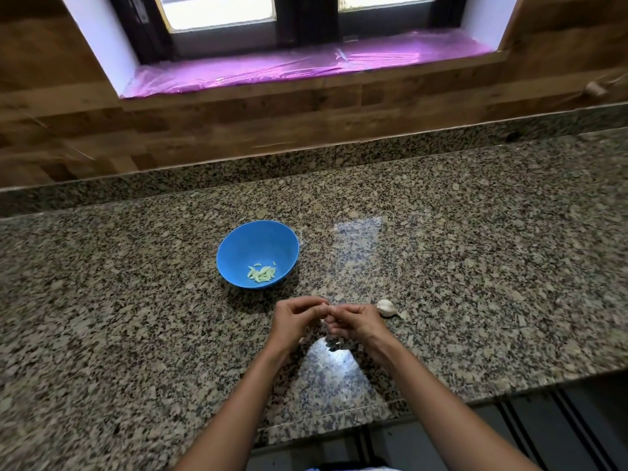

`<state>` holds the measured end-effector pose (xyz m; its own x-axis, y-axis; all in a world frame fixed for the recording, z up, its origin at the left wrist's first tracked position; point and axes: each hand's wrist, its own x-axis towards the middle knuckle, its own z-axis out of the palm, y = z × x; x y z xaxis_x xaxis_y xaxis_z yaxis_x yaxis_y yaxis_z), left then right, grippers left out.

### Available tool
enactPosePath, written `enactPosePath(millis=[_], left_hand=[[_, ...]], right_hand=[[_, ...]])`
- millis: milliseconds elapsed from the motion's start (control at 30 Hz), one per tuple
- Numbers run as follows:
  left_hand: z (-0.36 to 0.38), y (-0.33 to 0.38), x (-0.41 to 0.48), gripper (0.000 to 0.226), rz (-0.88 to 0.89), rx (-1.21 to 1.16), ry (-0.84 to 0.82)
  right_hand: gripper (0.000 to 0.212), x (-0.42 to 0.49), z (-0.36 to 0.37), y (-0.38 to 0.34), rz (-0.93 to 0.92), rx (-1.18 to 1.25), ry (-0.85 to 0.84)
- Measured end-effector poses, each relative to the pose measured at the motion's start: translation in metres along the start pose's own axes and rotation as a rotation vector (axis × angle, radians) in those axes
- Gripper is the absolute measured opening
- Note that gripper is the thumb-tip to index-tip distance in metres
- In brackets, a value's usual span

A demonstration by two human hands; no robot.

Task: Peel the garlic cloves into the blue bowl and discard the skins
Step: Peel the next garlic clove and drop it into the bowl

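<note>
A blue bowl (257, 244) stands on the granite counter (136, 300) and holds several pale peeled garlic cloves (261, 272). Just in front of it my left hand (295, 317) and my right hand (356, 321) meet fingertip to fingertip above the counter, fingers curled, pinching a small garlic clove that is almost fully hidden between them. A white piece of garlic bulb (387, 307) lies on the counter right beside my right hand. A few small bits of skin (334, 346) lie on the counter under my hands.
The counter's front edge (339, 414) runs close below my forearms, stepping back on the right. A wooden wall and a window sill covered in pink film (306, 66) rise behind the counter.
</note>
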<state>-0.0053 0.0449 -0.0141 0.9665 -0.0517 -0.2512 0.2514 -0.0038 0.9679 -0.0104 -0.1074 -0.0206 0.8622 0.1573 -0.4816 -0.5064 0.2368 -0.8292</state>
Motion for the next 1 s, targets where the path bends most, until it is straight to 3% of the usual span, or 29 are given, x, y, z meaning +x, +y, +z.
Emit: enactPosePath(millis=[233, 500, 733, 867, 1000], left_hand=[[-0.001, 0.000, -0.010, 0.024, -0.243, -0.590, 0.098], [0.001, -0.001, -0.017, 0.021, -0.319, -0.525, 0.117], [0.003, 0.003, -0.017, 0.016, -0.302, -0.473, 0.059], [0.003, 0.006, -0.015, 0.013, -0.252, -0.343, 0.046], [0.001, 0.005, -0.013, 0.011, -0.187, -0.168, 0.053]], right_hand=[[0.007, -0.001, -0.001, 0.002, -0.053, -0.124, 0.022], [0.012, -0.006, 0.012, 0.003, -0.235, -0.249, 0.030], [0.014, -0.003, 0.011, 0.003, -0.466, -0.790, 0.245], [0.017, -0.004, 0.010, 0.002, -0.465, -0.812, 0.221], [0.019, -0.006, 0.005, 0.000, -0.509, -1.054, 0.224]])
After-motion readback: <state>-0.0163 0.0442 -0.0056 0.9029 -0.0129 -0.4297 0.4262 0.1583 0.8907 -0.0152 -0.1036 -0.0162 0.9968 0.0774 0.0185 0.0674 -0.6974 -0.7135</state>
